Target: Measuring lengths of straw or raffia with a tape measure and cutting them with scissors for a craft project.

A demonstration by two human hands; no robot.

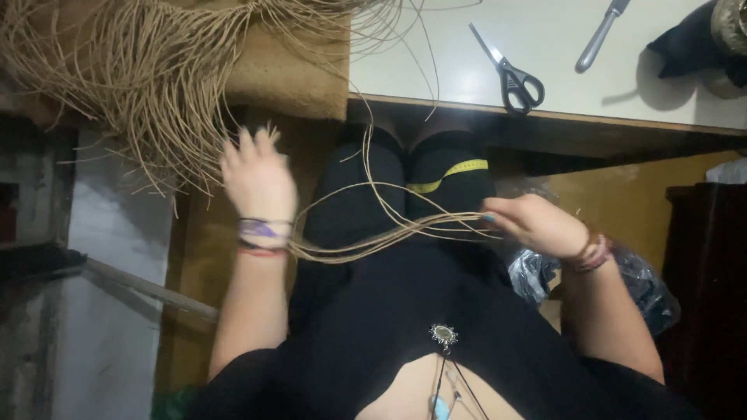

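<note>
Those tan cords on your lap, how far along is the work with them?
Done: nothing finished shows. In hand: the right hand pinches a few tan cords stretched across the lap toward the left hand, which is spread open by the hanging bundle. Left: that big bundle lies loose; the scissors sit untouched on the table.

A white surface (560, 85) with a wooden front edge runs across the top right. On it lie black-handled scissors (510, 71), blades pointing up-left, and to their right a metal knife (597, 35) set at a slant. A dark object (689, 47) sits at the far right corner. At the left end rests a tan board (299, 74), draped with a mass of tan cords (140, 78).
</note>
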